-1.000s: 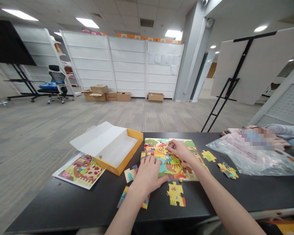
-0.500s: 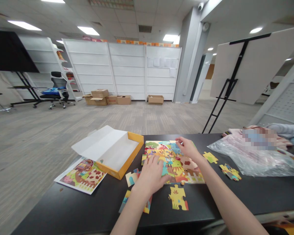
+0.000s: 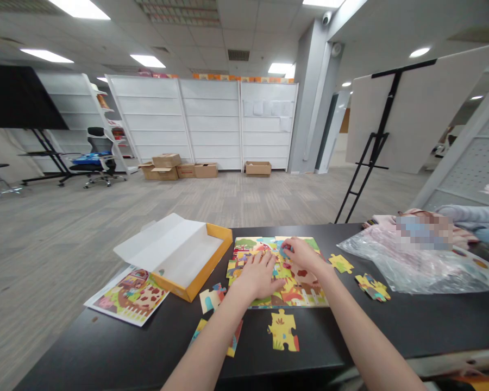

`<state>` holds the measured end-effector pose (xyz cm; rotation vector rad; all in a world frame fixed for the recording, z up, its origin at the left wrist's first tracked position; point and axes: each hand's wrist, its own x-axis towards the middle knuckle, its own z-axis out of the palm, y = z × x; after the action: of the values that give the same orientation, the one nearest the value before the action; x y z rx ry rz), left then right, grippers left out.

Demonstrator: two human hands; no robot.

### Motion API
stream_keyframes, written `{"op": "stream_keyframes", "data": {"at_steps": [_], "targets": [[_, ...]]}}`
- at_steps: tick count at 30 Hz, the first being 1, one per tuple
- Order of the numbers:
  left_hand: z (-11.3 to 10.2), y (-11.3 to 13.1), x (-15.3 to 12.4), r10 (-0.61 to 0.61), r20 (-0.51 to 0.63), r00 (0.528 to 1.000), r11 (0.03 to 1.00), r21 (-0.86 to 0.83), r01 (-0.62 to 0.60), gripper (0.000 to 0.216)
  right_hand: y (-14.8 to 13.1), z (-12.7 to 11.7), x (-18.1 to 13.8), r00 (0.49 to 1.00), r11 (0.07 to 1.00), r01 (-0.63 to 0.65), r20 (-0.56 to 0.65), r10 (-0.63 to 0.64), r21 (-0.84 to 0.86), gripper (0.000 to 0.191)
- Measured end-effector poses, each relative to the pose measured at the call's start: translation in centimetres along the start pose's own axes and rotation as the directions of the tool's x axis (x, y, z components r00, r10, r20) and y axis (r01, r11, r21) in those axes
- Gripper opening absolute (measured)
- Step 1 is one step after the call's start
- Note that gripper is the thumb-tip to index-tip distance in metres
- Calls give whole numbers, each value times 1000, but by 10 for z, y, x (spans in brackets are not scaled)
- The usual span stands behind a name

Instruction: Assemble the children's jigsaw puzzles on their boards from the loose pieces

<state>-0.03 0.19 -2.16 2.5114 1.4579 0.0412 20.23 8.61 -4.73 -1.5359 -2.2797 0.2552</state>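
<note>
A colourful farm-scene jigsaw puzzle (image 3: 309, 293) lies largely joined together on the black table. My left hand (image 3: 257, 276) rests flat over its left middle part, fingers spread, covering several pieces. My right hand (image 3: 303, 255) is at the upper part of the puzzle, with thumb and fingers bent together on a blue puzzle piece (image 3: 284, 251); its fingertips are partly hidden. A loose yellow puzzle piece (image 3: 284, 330) lies in front of the puzzle. More loose pieces (image 3: 212, 297) lie to the left, some partly behind my left forearm.
An open yellow box (image 3: 209, 269) with white paper stands left of the puzzle, beside a printed picture sheet (image 3: 134, 296). Loose pieces (image 3: 341, 264) and a small pile of pieces (image 3: 372, 287) lie on the right. Beyond them is a clear plastic bag (image 3: 411, 266) with fabric.
My right hand has come slightly nearer, its fingers now bent lower over the blue area. My left hand stays on the puzzle. The whole view has shifted a little.
</note>
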Motion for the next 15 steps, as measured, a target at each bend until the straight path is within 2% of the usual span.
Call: {"op": "stream_keyframes", "data": {"at_steps": [6, 15], "targets": [[14, -12, 1, -15, -63, 998, 1000, -15, 14, 82, -1, 0, -1, 1000, 1000, 4, 12, -4, -3, 20], [15, -14, 3, 8, -91, 996, 1000, 13, -7, 76, -3, -1, -1, 999, 1000, 14, 32, -14, -1, 22]]}}
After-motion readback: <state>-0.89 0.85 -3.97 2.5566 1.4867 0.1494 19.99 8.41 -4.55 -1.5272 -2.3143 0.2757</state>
